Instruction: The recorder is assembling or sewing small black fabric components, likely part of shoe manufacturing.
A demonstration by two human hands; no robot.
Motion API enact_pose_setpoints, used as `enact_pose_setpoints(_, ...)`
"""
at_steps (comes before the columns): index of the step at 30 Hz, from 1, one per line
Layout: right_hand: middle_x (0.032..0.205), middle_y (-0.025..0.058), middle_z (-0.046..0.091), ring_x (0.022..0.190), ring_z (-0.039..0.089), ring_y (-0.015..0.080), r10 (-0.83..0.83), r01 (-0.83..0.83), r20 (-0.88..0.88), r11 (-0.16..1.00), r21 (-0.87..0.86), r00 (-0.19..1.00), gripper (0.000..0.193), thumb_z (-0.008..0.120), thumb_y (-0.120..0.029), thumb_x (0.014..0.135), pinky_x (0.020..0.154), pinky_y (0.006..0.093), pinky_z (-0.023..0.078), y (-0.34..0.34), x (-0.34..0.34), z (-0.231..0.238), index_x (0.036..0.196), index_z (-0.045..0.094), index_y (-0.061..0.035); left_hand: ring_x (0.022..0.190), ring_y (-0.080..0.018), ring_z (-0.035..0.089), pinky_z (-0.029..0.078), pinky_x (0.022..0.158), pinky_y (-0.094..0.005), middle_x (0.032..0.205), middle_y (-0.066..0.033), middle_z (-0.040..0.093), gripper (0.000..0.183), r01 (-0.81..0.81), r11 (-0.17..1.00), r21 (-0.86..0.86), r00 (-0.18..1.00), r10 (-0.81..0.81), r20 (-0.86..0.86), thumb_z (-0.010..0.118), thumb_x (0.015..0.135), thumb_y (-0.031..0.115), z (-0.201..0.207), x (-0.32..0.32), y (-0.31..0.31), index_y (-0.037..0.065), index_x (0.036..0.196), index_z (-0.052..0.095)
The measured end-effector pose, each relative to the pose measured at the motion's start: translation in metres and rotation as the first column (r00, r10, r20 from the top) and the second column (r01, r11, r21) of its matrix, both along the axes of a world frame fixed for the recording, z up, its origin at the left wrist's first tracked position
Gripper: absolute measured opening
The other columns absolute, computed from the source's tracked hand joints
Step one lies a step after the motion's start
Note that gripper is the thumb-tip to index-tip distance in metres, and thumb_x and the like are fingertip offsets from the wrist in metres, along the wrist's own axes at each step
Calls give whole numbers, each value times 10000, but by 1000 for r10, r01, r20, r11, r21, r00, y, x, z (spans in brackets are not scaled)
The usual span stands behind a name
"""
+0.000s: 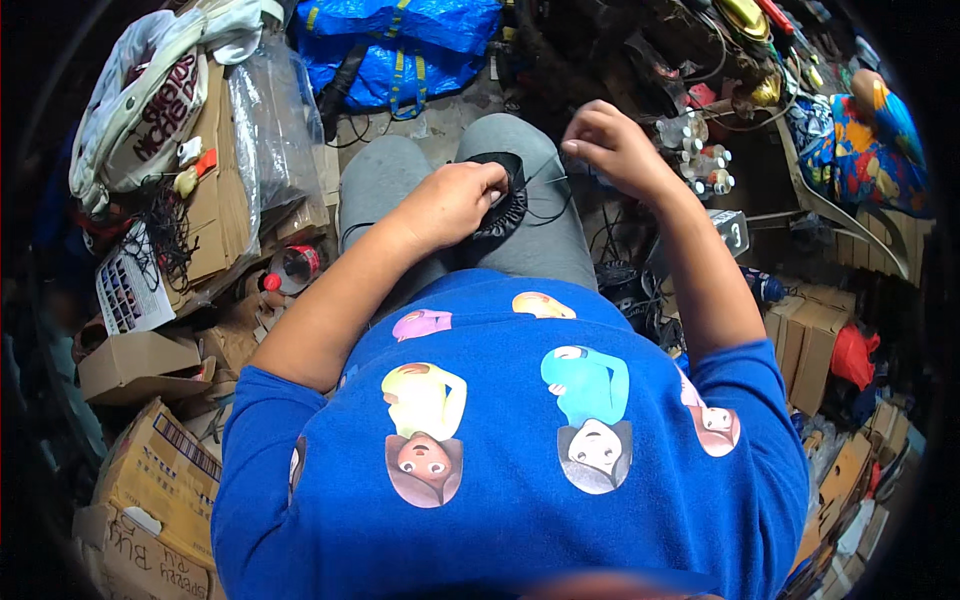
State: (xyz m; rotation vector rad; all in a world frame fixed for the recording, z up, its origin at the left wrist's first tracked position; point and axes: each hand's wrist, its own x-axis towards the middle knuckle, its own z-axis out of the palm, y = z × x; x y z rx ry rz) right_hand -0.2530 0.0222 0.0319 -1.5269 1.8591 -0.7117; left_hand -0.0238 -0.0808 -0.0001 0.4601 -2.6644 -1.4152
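On my lap lies a black gathered fabric piece [498, 222] with a ruffled edge. My left hand [455, 205] is closed on it, thumb and forefinger pinching its upper part. Thin black thread [548, 212] loops from the fabric over my right thigh. Off to the right of the knee, my right hand [612, 148] is raised, its fingers curled with thumb and forefinger close together. Anything held in that pinch is too small to make out. The fabric's underside is hidden by my left hand.
Flattened cardboard [212, 200] and a clear plastic sheet stand on the left, near a red-capped bottle [295, 268]. Blue bags [395, 55] lie ahead. Several clear bottles [708, 165] sit right of my raised hand. Another person's colourful clothing [862, 145] shows at far right.
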Motion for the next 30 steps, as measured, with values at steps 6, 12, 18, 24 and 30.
enact_pose_setpoints(6, 895, 93, 606, 881, 590, 282, 145, -167, -274, 984, -58, 951, 129, 637, -203, 778, 790, 403, 441, -1, 9, 15, 831, 640, -85, 820, -388, 574, 452, 707, -443, 820, -204, 594, 123, -18, 995, -96, 999, 22, 38, 549, 819, 111, -2, -3, -1, 29, 911, 553)
enact_pose_setpoints(12, 714, 27, 613, 779, 601, 217, 518, -534, -609, 827, 177, 600, 67, 554, -179, 763, 740, 363, 387, -13, 52, 15, 814, 582, -145, 817, -390, 570, 446, 699, -453, 810, -202, 588, 90, 3, 985, -171, 999, 4, 42, 536, 807, 104, -3, 5, -4, 40, 870, 534)
enact_pose_setpoints(18, 670, 48, 597, 724, 586, 217, 438, -464, -547, 880, 99, 713, 71, 578, -147, 748, 728, 342, 407, 15, 4, -11, 814, 595, -126, 739, -303, 604, 467, 670, -411, 752, -140, 609, 199, -20, 914, -405, 1000, 18, -10, 523, 719, 37, -5, 73, -23, 70, 906, 585)
enact_pose_setpoints(24, 762, 15, 609, 686, 538, 103, -247, 215, 568, 969, 125, 785, 207, 672, -228, 814, 642, 231, 428, 8, -8, 12, 831, 630, -26, 761, -129, 571, 445, 725, -264, 797, -38, 604, 55, -476, 753, 454, 826, 561, -65, 628, 819, 66, 63, 96, -35, 20, 800, 606)
enact_pose_setpoints(30, 848, 31, 591, 779, 552, 108, 42, -75, 980, 997, -28, 193, 232, 585, -276, 892, 737, 252, 447, -32, 79, 28, 928, 578, -47, 865, -210, 603, 469, 795, -338, 867, -120, 629, 176, 228, 403, 886, 947, 119, -298, 558, 893, 187, 78, 27, 17, 16, 851, 572)
